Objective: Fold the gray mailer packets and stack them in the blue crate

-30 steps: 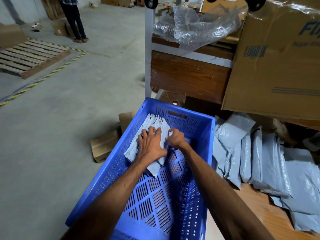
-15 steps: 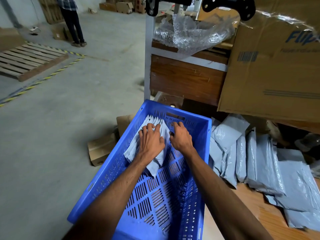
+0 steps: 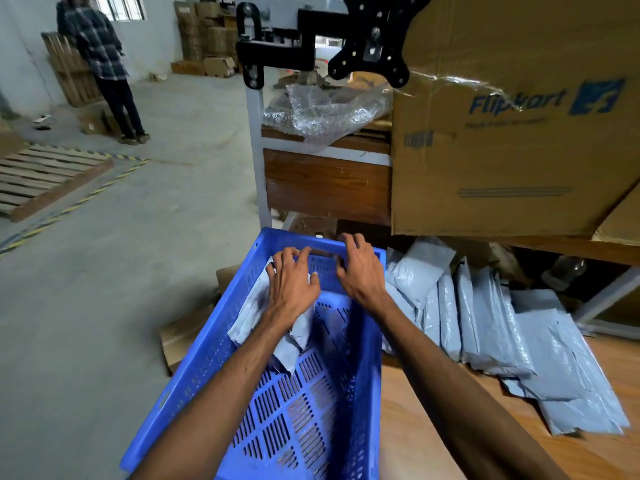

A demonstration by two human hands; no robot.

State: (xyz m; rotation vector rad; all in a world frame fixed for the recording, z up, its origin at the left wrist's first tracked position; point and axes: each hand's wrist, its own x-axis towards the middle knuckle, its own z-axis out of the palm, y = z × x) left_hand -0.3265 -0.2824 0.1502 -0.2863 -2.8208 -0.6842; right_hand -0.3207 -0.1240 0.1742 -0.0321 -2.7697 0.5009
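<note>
A: Looking through the head view, I see the blue perforated plastic crate [image 3: 221,362] standing on the brown wooden tabletop [image 3: 415,427]. The folded gray plastic mailer packets [image 3: 258,311] lie stacked against its far-left inner corner.

B: And the hands?

A: My left hand [image 3: 292,284] rests palm down on top of that stack, fingers spread and loosely bent, gripping nothing. My right hand [image 3: 360,268] hovers at the crate's far rim, fingers spread and slightly curled, also empty; I cannot tell whether its fingertips touch the rim.

B: Anything beside the crate?

A: To its right, a loose pile of unfolded gray mailer bags [image 3: 491,327] lies on the tabletop, under a large brown cardboard box [image 3: 512,161] with blue print. Crumpled clear bubble wrap [image 3: 329,112] sits on the wooden shelf behind.
</note>
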